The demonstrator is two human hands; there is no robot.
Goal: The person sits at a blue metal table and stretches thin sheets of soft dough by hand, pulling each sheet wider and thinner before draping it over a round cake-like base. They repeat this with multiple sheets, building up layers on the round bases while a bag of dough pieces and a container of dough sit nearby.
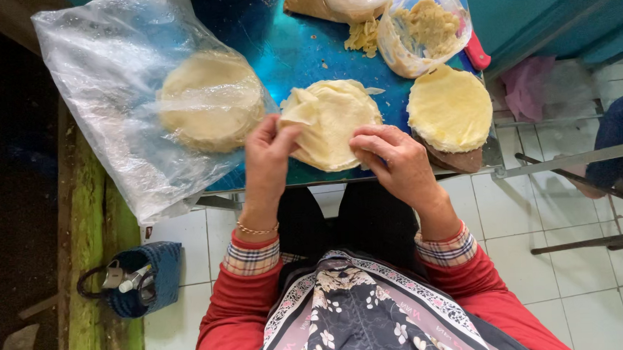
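Folding is under way on a pale round wrapper (pixel 331 124) lying on the blue table (pixel 283 48): its near-left edge is pinched up by the left hand (pixel 269 150), while the right hand (pixel 389 157) is pressed on the near-right edge, and no filling can be seen on it. A stack of wrappers (pixel 450 107) to the right and another in a clear plastic bag (pixel 107 72) to the left are untouched. A plastic tub of crumbly filling (pixel 426 28) stands beyond; nothing blocks the hands.

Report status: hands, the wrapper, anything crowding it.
Left hand and right hand both pinch the round wrapper on the blue table. Bagged wrapper stack left, second stack right, apart from it.
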